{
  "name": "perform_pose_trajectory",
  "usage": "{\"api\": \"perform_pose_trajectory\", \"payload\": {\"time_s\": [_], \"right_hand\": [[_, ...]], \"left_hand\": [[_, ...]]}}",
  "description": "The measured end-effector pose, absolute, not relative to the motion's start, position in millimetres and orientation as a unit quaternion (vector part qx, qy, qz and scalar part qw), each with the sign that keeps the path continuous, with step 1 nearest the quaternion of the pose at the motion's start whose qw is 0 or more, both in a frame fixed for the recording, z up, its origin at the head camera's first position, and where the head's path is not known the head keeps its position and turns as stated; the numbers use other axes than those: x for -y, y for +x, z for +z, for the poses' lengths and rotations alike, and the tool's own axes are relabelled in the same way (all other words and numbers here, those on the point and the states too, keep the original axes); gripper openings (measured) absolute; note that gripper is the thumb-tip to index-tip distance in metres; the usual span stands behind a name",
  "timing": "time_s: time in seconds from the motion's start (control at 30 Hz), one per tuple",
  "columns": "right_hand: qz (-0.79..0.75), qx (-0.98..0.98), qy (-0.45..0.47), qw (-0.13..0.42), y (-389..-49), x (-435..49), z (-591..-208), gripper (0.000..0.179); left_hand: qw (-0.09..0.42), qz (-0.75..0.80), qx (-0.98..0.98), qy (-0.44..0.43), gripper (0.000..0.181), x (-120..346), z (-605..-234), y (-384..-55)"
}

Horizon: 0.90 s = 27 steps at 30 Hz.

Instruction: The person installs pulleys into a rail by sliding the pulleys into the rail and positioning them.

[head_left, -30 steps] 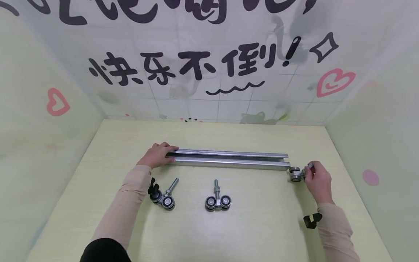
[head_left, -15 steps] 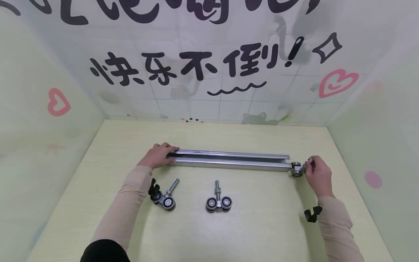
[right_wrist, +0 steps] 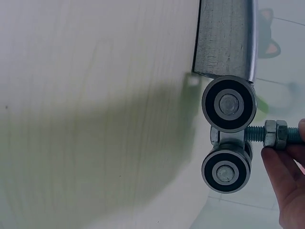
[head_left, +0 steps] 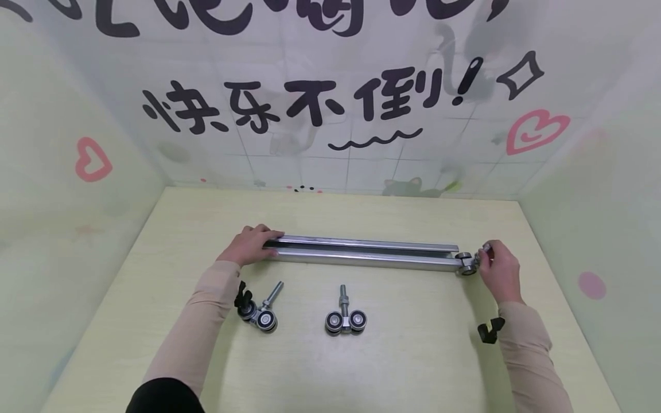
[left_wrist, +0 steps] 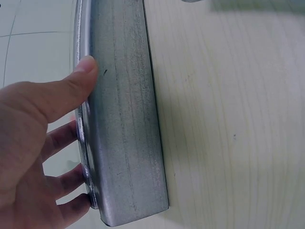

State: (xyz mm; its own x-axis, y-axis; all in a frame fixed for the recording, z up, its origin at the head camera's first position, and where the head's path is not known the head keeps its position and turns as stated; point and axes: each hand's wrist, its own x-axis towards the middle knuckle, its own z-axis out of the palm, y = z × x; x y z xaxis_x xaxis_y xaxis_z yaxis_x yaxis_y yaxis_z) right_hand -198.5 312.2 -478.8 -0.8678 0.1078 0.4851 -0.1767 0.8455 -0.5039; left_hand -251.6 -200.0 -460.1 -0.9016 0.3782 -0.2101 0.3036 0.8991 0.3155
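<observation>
A slotted metal track (head_left: 361,260) lies lengthwise on the table, its slot facing up. My left hand (head_left: 250,245) grips its left end, thumb (left_wrist: 81,78) on the near lip and fingers on the far side. My right hand (head_left: 500,269) pinches the threaded bolt of a roller trolley (head_left: 466,264) past the track's right end. In the right wrist view, one wheel (right_wrist: 228,104) sits right at the track's end (right_wrist: 224,57), and two nuts (right_wrist: 275,134) show on the bolt beside my fingertips.
Two more roller trolleys lie on the table in front of the track: one (head_left: 345,321) near the middle with its bolt pointing away, another (head_left: 265,320) beside my left wrist. Printed wall sheets (head_left: 341,166) enclose the table (head_left: 403,355) at the back and sides.
My right hand has moved the roller trolley a little away from me and left, bringing its wheels up against the track's right end. My left hand keeps its hold.
</observation>
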Motion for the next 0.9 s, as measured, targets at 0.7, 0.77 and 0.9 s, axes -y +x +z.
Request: {"api": "perform_pose_trajectory", "payload": {"time_s": [0.7, 0.77, 0.9], "right_hand": [[0.275, 0.924, 0.017, 0.266, -210.3, -311.2, -480.1, 0.007], [0.273, 0.924, 0.017, 0.266, -210.5, -311.2, -480.3, 0.007], [0.271, 0.925, 0.017, 0.267, -211.5, -311.2, -481.9, 0.008]], "left_hand": [[0.130, 0.137, -0.966, 0.174, 0.051, 198.5, -460.6, -251.7], [0.130, 0.137, -0.967, 0.173, 0.051, 198.4, -460.1, -251.4], [0.129, 0.138, -0.967, 0.173, 0.051, 199.2, -460.3, -251.9]]}}
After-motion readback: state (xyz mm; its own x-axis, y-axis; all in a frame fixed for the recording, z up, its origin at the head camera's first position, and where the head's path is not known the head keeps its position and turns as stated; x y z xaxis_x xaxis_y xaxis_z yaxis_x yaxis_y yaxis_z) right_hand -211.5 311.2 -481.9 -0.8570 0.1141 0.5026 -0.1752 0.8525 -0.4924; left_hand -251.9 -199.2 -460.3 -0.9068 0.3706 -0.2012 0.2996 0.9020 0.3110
